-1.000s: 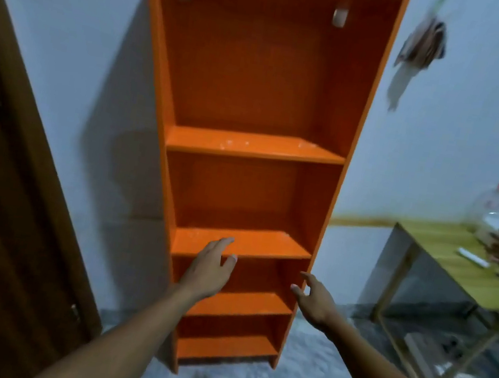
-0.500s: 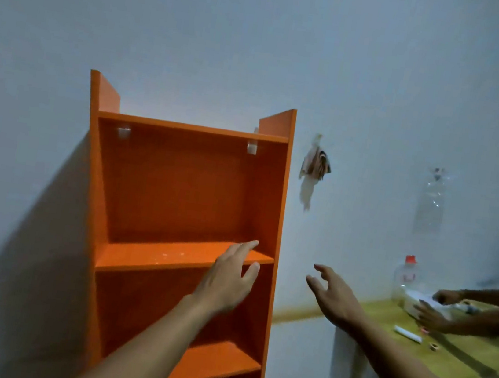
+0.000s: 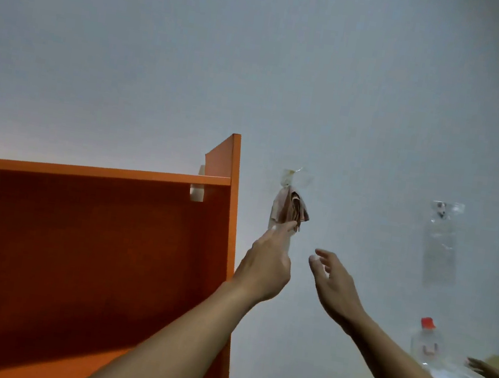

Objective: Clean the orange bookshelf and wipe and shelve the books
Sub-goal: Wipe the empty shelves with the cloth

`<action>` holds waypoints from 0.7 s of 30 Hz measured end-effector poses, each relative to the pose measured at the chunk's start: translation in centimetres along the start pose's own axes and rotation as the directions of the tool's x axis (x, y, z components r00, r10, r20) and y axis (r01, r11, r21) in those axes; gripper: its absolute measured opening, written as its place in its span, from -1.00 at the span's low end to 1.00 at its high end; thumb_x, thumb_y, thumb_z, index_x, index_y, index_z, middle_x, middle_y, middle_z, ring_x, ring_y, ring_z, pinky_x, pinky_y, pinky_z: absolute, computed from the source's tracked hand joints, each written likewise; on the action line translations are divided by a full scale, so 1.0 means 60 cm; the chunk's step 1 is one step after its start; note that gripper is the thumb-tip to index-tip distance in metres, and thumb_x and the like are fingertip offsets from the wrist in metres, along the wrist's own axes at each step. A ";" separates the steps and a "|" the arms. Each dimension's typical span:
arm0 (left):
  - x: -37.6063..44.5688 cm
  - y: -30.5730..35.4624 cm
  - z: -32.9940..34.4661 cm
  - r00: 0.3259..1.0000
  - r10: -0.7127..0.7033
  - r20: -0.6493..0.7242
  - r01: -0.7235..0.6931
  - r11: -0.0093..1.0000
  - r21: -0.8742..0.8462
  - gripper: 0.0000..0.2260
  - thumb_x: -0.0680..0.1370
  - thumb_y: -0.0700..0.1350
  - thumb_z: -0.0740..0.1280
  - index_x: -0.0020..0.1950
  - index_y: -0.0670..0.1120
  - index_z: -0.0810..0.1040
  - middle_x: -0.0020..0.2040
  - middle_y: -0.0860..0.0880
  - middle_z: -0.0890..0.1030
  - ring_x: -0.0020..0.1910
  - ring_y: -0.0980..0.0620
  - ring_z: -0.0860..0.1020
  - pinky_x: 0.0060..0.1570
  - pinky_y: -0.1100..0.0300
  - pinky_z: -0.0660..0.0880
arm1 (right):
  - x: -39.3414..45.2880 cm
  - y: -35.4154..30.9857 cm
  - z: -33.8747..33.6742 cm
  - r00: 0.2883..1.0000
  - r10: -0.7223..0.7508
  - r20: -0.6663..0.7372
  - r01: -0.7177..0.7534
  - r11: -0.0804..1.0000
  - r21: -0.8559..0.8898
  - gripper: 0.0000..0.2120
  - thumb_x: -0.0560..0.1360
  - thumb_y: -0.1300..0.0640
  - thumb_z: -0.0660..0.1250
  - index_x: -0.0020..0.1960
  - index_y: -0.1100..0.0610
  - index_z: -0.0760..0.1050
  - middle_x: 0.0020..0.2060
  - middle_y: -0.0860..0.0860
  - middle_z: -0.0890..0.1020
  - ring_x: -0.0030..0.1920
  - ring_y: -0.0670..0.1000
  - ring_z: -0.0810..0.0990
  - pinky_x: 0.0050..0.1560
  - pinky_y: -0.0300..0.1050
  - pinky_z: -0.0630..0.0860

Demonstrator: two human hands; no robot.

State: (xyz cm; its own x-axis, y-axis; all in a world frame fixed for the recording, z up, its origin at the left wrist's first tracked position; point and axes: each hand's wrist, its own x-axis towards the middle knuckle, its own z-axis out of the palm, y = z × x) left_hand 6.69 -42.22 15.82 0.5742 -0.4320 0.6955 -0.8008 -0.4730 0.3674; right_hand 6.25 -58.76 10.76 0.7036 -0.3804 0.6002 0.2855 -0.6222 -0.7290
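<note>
Head view: left hand (image 3: 266,263) at hung cloth (image 3: 289,209), beside orange bookshelf (image 3: 89,249).

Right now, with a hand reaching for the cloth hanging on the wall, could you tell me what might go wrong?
1. The cloth hangs from a clear stick-on hook; a hard tug by the left hand could peel the hook off the wall.
2. The left forearm passes close to the orange bookshelf's side edge and could knock it.
3. The right hand is open and empty; a dropped cloth may slip past it.
</note>
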 end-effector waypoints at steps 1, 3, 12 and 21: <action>0.042 -0.010 0.015 1.000 -0.017 -0.008 0.017 1.000 0.009 -0.49 0.61 -0.30 0.18 0.53 0.01 0.27 0.47 -0.07 0.40 0.37 -0.11 0.44 0.32 0.00 0.43 | 0.040 0.013 0.005 1.000 -0.012 -0.007 0.012 1.000 0.009 -0.57 0.65 -0.07 0.15 0.45 0.09 0.36 0.38 0.06 0.49 0.38 0.03 0.43 0.34 -0.05 0.36; 0.127 -0.033 0.040 0.999 -0.035 -0.032 0.036 0.999 0.039 -0.44 0.57 -0.31 0.17 0.54 0.05 0.24 0.49 -0.04 0.37 0.34 -0.14 0.46 0.26 -0.05 0.46 | 0.121 0.033 0.017 0.999 -0.045 -0.026 0.046 0.999 0.024 -0.59 0.65 -0.05 0.18 0.43 0.10 0.37 0.37 0.07 0.50 0.38 0.02 0.44 0.33 -0.07 0.36; 0.400 -0.163 0.122 0.989 -0.148 -0.012 0.147 0.960 0.238 -0.44 0.51 0.04 0.31 0.49 0.16 0.22 0.30 -0.01 0.49 0.27 -0.11 0.50 0.18 -0.12 0.50 | 0.403 0.068 0.090 0.979 -0.198 -0.053 0.202 0.976 0.087 -0.54 0.56 0.04 0.37 0.42 0.06 0.39 0.26 0.01 0.55 0.27 0.02 0.49 0.19 -0.15 0.39; 0.462 -0.199 0.145 0.999 -0.042 0.023 0.029 0.909 0.416 -0.42 0.55 -0.13 0.24 0.55 0.13 0.19 0.39 -0.07 0.42 0.35 -0.16 0.42 0.22 -0.11 0.46 | 0.498 0.080 0.118 0.988 -0.009 -0.154 0.068 0.920 0.385 -0.82 0.63 0.09 0.20 -0.03 0.15 0.51 -0.14 0.05 0.65 -0.06 0.10 0.63 -0.03 0.04 0.58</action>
State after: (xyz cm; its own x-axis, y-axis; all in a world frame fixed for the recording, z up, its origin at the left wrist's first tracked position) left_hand 33.64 -55.24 25.35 0.6114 -0.4296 0.6646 -0.6405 -0.7618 0.0968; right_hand 33.26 -68.28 22.86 0.5925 -0.4753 0.6504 0.5613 -0.3354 -0.7566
